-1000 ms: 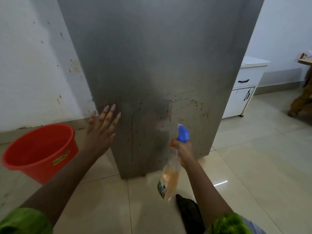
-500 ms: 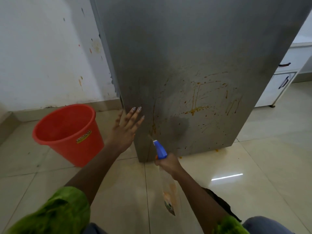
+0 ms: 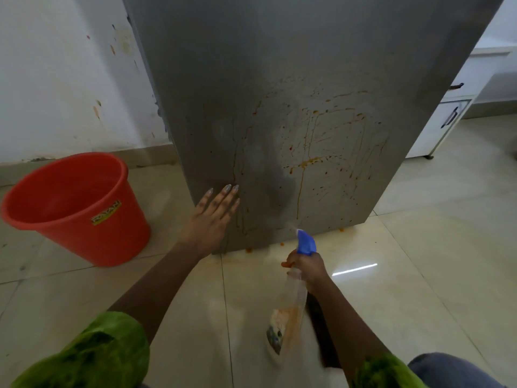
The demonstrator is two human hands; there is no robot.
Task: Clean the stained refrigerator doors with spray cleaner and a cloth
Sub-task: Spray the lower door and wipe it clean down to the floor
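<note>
Step in hand: spraying, by the look of it. R hand (image 3: 307, 266) is wrapped round the neck of the bottle (image 3: 288, 309), just under its blue head (image 3: 306, 243), w/ the nozzle aimed at the low part of the door (image 3: 279, 79). Faint haze at the nozzle tip, prob. spray. Can't tell if a finger is on the trigger. The bottle body hangs down toward the near side, blurred.

L hand (image 3: 212, 219) holds nothing. Its fingers are straight, a bit spread, flat at the door's low left edge. It seems to rest there, but contact isn't certain.

Stains (image 3: 316, 161): orange drips & splatter over the door's low right half, running to the bottom edge, w/ a few drops on the floor (image 3: 419, 247) below. They lie beyond and up-right of the nozzle, near but apart. A darker, wet-looking patch (image 3: 277, 172) sits mid-door, between L hand and the worst drips.

Task looks early: the stains look intact. Next move calls for swinging the nozzle right & up over the splatter, then a cloth. Neither hand has one. A dark thing (image 3: 316, 323) on the floor by the R forearm may be it, can't tell.

Red bucket (image 3: 70, 208) stands left of the door, apart from L hand.
</note>
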